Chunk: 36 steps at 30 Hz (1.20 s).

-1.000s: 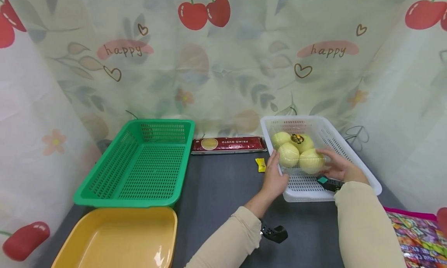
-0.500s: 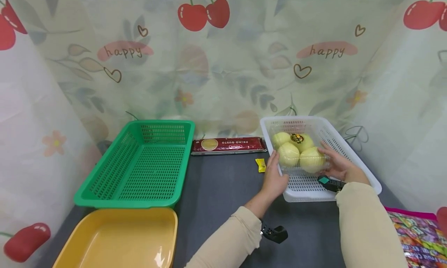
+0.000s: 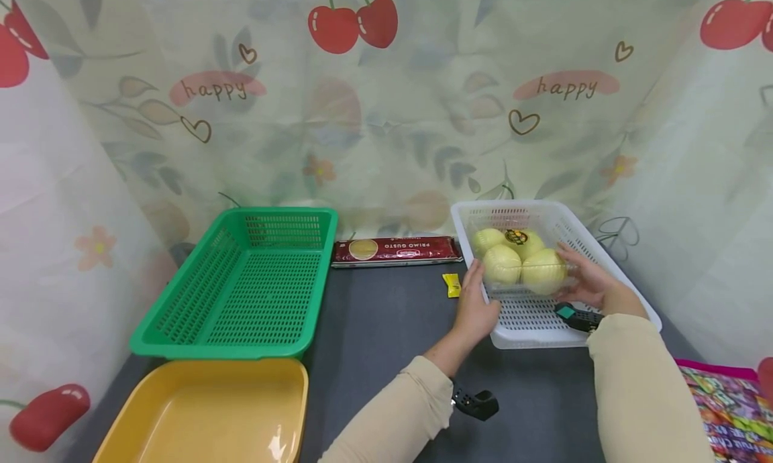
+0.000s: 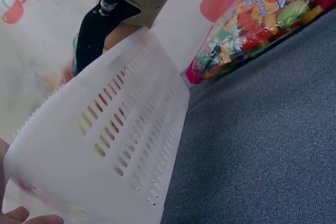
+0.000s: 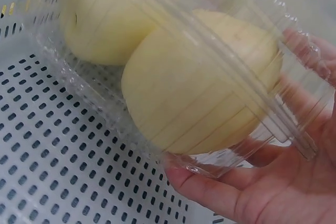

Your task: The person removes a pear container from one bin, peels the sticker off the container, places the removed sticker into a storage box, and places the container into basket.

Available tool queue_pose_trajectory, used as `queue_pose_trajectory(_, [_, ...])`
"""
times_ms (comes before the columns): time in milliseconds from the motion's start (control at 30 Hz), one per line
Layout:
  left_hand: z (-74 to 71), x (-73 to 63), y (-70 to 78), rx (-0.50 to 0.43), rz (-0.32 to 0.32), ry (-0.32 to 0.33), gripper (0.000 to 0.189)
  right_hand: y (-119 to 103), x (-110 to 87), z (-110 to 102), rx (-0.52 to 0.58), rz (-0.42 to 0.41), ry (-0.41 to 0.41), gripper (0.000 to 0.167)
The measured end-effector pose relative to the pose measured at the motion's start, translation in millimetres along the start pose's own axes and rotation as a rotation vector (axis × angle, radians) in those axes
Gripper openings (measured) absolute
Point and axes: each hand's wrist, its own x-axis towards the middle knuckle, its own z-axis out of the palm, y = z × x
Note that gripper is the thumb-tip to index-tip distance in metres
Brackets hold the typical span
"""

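Note:
In the head view a clear plastic clamshell box [image 3: 510,287] of pale yellow round fruits [image 3: 502,264] sits tilted inside the white perforated basket [image 3: 531,321]. A dark round label marks its lid. My right hand [image 3: 584,276] holds its right end; in the right wrist view the thumb and fingers [image 5: 220,195] curl round the plastic corner, near the basket's floor. My left hand [image 3: 476,305] grips the basket's left rim, thumb toward the inside and fingers along the side. Only some of its fingertips [image 4: 44,219] show in the left wrist view, low beside the basket's wall.
To the left stand a green basket [image 3: 304,345] and a yellow tub [image 3: 300,416]. A red biscuit pack [image 3: 404,249] lies by the back curtain, with a small yellow wrapped candy [image 3: 451,285] nearer. A colourful candy bag [image 3: 733,409] lies at the right edge.
The clamshell box and my right hand have shifted slightly to the right within the basket. My left hand stays on the rim.

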Motion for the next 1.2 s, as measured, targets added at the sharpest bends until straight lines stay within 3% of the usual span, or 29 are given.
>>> queue_pose_trajectory(433, [0.8, -0.7, 0.7, 0.008, -0.003, 0.004, 0.066, -5, -6.4, -10, 0.029, 0.03, 0.02, 0.069])
queue_pose_trajectory(833, [-1.2, -0.1, -0.3, -0.002, -0.005, -0.011, 0.066, -16, -15.7, -19, -0.045, -0.095, -0.01, 0.064])
queue_pose_trajectory(1000, [-6.9, 1.6, -0.7, -0.018, 0.022, -0.022, 0.063, -21, -22.7, -20, -0.021, -0.098, -0.029, 0.062])
queue_pose_trajectory(1200, [-25.6, 7.6, 0.5, -0.068, 0.055, 0.029, 0.054, -27, -33.4, -22, 0.033, -0.117, -0.059, 0.057])
